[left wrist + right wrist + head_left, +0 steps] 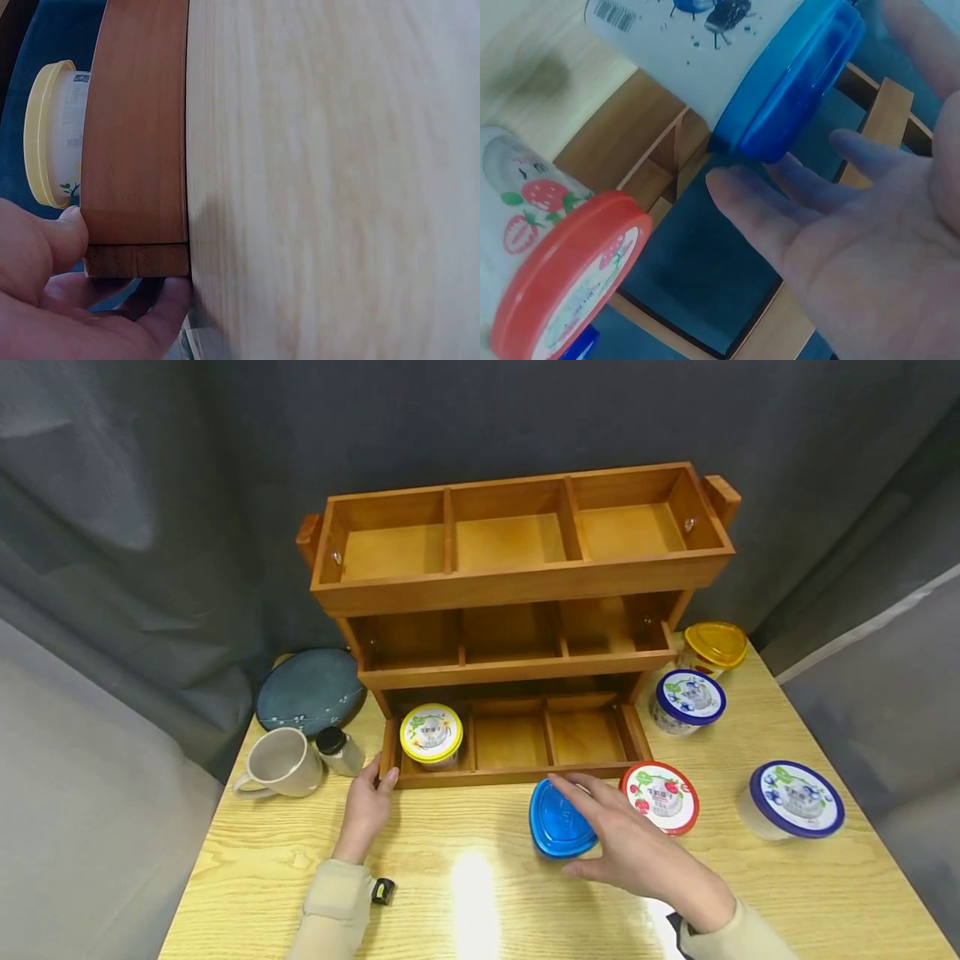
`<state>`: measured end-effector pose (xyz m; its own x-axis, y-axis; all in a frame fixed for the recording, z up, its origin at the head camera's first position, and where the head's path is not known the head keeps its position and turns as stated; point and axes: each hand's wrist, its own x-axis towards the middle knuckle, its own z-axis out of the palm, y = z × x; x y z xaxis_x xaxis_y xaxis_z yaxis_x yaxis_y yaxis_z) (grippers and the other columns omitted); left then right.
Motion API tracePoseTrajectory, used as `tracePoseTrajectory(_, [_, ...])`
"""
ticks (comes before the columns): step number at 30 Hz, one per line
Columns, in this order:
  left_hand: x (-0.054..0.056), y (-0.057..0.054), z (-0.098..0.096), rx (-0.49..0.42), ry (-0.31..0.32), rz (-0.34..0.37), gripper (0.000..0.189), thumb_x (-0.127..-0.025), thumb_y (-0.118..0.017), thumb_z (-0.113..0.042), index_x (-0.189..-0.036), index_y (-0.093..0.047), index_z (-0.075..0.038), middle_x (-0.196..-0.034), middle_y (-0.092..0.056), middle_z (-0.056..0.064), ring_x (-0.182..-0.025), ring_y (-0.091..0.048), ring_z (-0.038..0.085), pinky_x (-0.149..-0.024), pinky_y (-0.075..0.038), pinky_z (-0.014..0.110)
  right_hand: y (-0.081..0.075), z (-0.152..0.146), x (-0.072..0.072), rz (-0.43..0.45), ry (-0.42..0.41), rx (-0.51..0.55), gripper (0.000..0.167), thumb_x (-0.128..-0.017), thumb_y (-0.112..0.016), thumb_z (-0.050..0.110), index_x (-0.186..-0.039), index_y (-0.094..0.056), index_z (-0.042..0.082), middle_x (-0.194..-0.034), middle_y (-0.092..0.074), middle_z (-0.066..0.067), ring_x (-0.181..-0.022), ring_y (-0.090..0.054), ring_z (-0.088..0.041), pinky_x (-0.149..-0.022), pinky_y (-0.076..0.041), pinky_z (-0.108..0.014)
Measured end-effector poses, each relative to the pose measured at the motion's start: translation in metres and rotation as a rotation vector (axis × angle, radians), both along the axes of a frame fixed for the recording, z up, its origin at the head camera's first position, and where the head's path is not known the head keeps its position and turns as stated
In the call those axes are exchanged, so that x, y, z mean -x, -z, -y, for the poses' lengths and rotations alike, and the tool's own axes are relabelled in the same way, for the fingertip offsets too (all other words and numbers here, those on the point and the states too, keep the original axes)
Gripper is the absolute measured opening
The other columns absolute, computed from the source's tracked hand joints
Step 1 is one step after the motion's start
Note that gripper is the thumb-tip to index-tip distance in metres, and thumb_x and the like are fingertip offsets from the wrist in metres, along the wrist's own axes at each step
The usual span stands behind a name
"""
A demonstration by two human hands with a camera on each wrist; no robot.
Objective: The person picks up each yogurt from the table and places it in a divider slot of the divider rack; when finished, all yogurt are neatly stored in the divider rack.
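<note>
My left hand [366,810] pinches the front left corner of the bottom tray [510,777] of a three-tier wooden storage box [525,592]. In the left wrist view the thumb lies at the front and the fingers [169,307] at the side of that corner. A yellow-lidded tub [432,732] stands in the tray's left compartment. My right hand [637,843] is spread beside a blue-lidded tub [561,822] on the table, its fingers extended around the lid. From the right wrist view I cannot tell whether the fingertips touch it. A red-lidded strawberry tub [662,802] stands just behind this hand.
Two tubs with dark blue rims, one nearer [798,802] and one farther [688,700], stand at the right near an amber-lidded tub [716,643]. On the left are a white mug [285,762], a black-capped jar [341,752] and a dark round cushion-like thing [311,689]. Grey curtain hangs behind.
</note>
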<state>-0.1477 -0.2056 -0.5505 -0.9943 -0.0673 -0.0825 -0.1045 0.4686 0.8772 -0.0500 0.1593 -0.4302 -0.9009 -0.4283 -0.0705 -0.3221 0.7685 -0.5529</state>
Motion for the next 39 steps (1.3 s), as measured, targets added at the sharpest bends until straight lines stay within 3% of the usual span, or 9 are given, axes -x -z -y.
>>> tracePoseTrajectory(7, [0.000, 0.001, -0.001, -0.009, 0.000, -0.012, 0.052, -0.103, -0.055, -0.013, -0.147, -0.039, 0.008, -0.141, -0.047, 0.030, -0.127, -0.049, 0.039, -0.104, -0.044, 0.049, -0.017, -0.006, 0.020, 0.040, -0.221, -0.117, 0.107, -0.067, -0.094, 0.022, -0.155, -0.034, 0.031, -0.157, -0.027, -0.011, -0.137, -0.034, -0.041, -0.087, -0.055, -0.048])
tracePoseTrajectory(13, [-0.001, 0.002, 0.000, -0.009, 0.001, -0.008, 0.050, -0.103, -0.055, -0.013, -0.147, -0.041, 0.007, -0.140, -0.049, 0.029, -0.126, -0.051, 0.039, -0.103, -0.045, 0.049, -0.028, -0.006, 0.041, 0.059, -0.396, -0.276, 0.115, -0.062, -0.094, 0.012, -0.155, -0.031, 0.037, -0.159, -0.026, -0.006, -0.141, -0.029, -0.035, -0.097, -0.047, -0.056])
tracePoseTrajectory(17, [0.000, 0.004, -0.001, -0.025, 0.005, -0.018, 0.050, -0.103, -0.055, -0.013, -0.147, -0.041, 0.007, -0.140, -0.049, 0.029, -0.127, -0.050, 0.039, -0.104, -0.044, 0.049, -0.028, -0.006, 0.049, 0.094, -0.458, -0.357, 0.123, -0.061, -0.094, 0.010, -0.156, -0.023, 0.042, -0.161, -0.022, 0.000, -0.143, -0.027, -0.032, -0.101, -0.042, -0.058])
tracePoseTrajectory(22, [0.001, 0.003, -0.001, -0.017, -0.003, -0.035, 0.049, -0.102, -0.056, -0.013, -0.145, -0.043, 0.007, -0.138, -0.051, 0.029, -0.126, -0.051, 0.039, -0.103, -0.044, 0.049, -0.024, -0.005, 0.052, 0.127, -0.473, -0.388, 0.124, -0.064, -0.088, -0.002, -0.156, -0.019, 0.046, -0.163, -0.020, 0.003, -0.143, -0.028, -0.030, -0.103, -0.042, -0.056])
tracePoseTrajectory(26, [0.001, 0.001, 0.000, -0.019, -0.002, -0.029, 0.048, -0.103, -0.055, -0.013, -0.146, -0.044, 0.005, -0.139, -0.051, 0.028, -0.126, -0.051, 0.037, -0.104, -0.044, 0.047, -0.020, -0.005, 0.052, 0.133, -0.464, -0.367, 0.120, -0.064, -0.079, -0.016, -0.153, -0.027, 0.046, -0.160, -0.025, 0.000, -0.141, -0.032, -0.032, -0.100, -0.046, -0.052])
tracePoseTrajectory(28, [0.001, 0.001, 0.000, -0.023, 0.003, -0.021, 0.049, -0.103, -0.055, -0.013, -0.147, -0.043, 0.005, -0.140, -0.050, 0.027, -0.126, -0.051, 0.037, -0.104, -0.044, 0.047, -0.018, -0.006, 0.052, 0.126, -0.466, -0.337, 0.115, -0.064, -0.081, -0.016, -0.151, -0.034, 0.042, -0.157, -0.030, -0.004, -0.138, -0.036, -0.034, -0.098, -0.048, -0.051])
tracePoseTrajectory(33, [0.000, 0.000, 0.000, -0.024, 0.008, -0.006, 0.050, -0.104, -0.054, -0.014, -0.149, -0.040, 0.004, -0.143, -0.048, 0.027, -0.127, -0.050, 0.037, -0.103, -0.044, 0.048, -0.012, -0.007, 0.054, 0.100, -0.454, -0.242, 0.101, -0.063, -0.093, 0.006, -0.148, -0.041, 0.027, -0.148, -0.038, -0.008, -0.126, -0.049, -0.035, -0.094, -0.052, -0.048])
tracePoseTrajectory(39, [0.000, 0.001, 0.001, -0.024, 0.005, 0.001, 0.051, -0.104, -0.053, -0.016, -0.149, -0.039, 0.004, -0.144, -0.046, 0.027, -0.128, -0.049, 0.037, -0.104, -0.044, 0.048, -0.003, -0.004, 0.049, 0.069, -0.380, -0.185, 0.100, -0.066, -0.092, 0.029, -0.149, -0.040, 0.012, -0.146, -0.041, -0.006, -0.122, -0.052, -0.029, -0.097, -0.050, -0.047])
